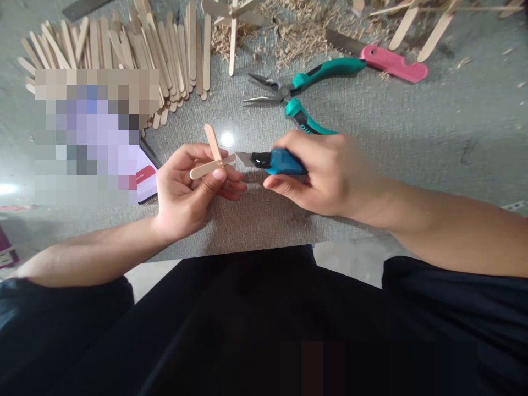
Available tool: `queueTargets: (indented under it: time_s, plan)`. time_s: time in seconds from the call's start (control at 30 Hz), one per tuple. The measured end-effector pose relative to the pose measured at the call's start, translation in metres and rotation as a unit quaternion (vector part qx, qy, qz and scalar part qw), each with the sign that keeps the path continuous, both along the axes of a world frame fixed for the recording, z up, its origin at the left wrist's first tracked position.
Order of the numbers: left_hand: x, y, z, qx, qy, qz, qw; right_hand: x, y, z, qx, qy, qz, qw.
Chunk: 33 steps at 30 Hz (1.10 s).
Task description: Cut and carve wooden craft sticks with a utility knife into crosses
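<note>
My left hand (193,190) is closed on two crossed wooden craft sticks (213,157), pinched between thumb and fingers just above the grey mat. My right hand (325,170) is wrapped round a blue utility knife (274,161). Its short blade points left and its tip sits right at the end of the lower stick. Both forearms reach in from the bottom corners over my dark-clothed lap.
A pile of craft sticks (124,47) lies at the back left. Teal-handled long-nose pliers (301,91) lie open behind my hands, with a pink-handled saw (383,60) and wood shavings (297,33) further back. A phone (146,179) lies left of my left hand.
</note>
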<state>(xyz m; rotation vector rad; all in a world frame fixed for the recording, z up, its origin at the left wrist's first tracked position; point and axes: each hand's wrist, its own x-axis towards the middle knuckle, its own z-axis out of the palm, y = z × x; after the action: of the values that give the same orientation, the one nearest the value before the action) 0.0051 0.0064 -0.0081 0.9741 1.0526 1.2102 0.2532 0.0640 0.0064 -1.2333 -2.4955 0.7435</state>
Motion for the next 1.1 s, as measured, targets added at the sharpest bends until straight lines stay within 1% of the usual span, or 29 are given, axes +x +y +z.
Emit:
queueTargets:
  time_s: [0.17,0.33,0.53,0.63,0.83,0.93,1.1]
  plan:
    - [0.001,0.002,-0.003,0.001,0.005,-0.003,1.0,-0.001,-0.003,-0.006,0.017,0.007,0.024,1.0]
    - [0.002,0.002,-0.005,0.01,0.008,0.005,1.0,-0.001,-0.005,-0.008,0.027,-0.011,0.041,0.999]
    - [0.003,0.002,-0.002,0.023,0.008,0.01,1.0,-0.001,-0.007,-0.01,0.037,-0.011,0.041,0.998]
    - [0.005,0.0,0.001,0.019,0.019,0.017,0.999,-0.001,-0.006,-0.008,0.038,-0.03,0.045,0.998]
    - [0.006,-0.003,0.006,0.03,0.037,0.024,0.999,0.0,-0.003,-0.001,0.017,-0.051,0.079,0.995]
    - [0.005,-0.003,0.006,0.02,0.065,0.024,0.997,0.0,-0.002,0.001,0.02,-0.064,0.079,0.995]
    - [0.005,-0.002,0.004,0.045,0.087,0.03,0.995,-0.002,-0.002,0.003,0.006,-0.085,0.08,0.993]
